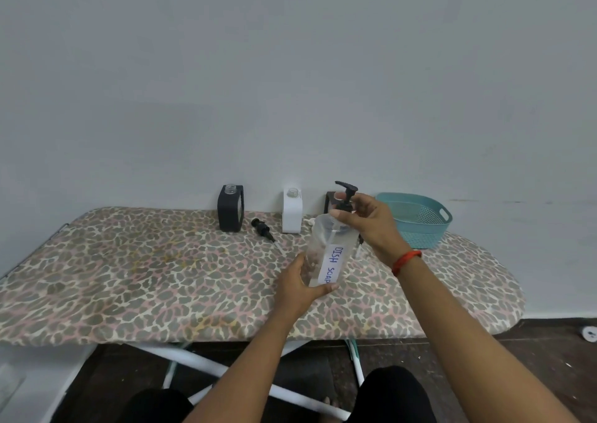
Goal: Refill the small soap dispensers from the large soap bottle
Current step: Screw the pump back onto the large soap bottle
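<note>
My left hand (298,285) grips the base of the large clear soap bottle (326,248), labelled "DISH SOAP", held tilted above the board. My right hand (368,222) is curled round the collar of its black pump head (346,193) at the bottle's neck. At the back stand three small dispensers with no pumps on: a black one (230,209), a white one (292,211), and a dark one (330,201) mostly hidden behind the bottle. A loose black pump (263,228) lies between the black and white dispensers.
The ironing board (161,277) has a leopard-print cover and stands against a plain wall. A teal plastic basket (416,219) sits at the back right. A small white pump part (308,221) lies beside the white dispenser. My knees are under the board's near edge.
</note>
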Action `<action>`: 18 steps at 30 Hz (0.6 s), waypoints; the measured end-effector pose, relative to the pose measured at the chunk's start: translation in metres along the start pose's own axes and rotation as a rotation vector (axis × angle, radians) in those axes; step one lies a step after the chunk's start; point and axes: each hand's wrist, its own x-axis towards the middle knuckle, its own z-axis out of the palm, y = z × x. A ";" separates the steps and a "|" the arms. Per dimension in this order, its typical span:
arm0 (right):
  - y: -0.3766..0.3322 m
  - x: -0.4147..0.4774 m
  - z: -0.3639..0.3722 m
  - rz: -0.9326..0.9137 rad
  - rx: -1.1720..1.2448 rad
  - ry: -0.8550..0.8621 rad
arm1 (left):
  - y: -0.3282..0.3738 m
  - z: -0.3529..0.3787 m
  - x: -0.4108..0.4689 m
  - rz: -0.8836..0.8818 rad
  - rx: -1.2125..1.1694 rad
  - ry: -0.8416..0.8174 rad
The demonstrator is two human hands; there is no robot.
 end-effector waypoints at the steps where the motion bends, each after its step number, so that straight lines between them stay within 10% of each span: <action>1: -0.001 0.000 0.007 -0.001 -0.070 0.079 | 0.000 0.001 0.000 0.003 0.002 -0.001; 5: -0.007 -0.004 0.029 -0.055 -0.238 0.218 | 0.002 0.001 -0.001 -0.009 0.000 -0.010; 12: 0.000 -0.002 -0.007 -0.011 0.076 -0.143 | 0.002 -0.001 0.000 -0.010 -0.012 0.000; 18: -0.001 -0.008 0.010 -0.016 -0.012 0.161 | 0.005 0.001 -0.003 0.012 -0.005 -0.005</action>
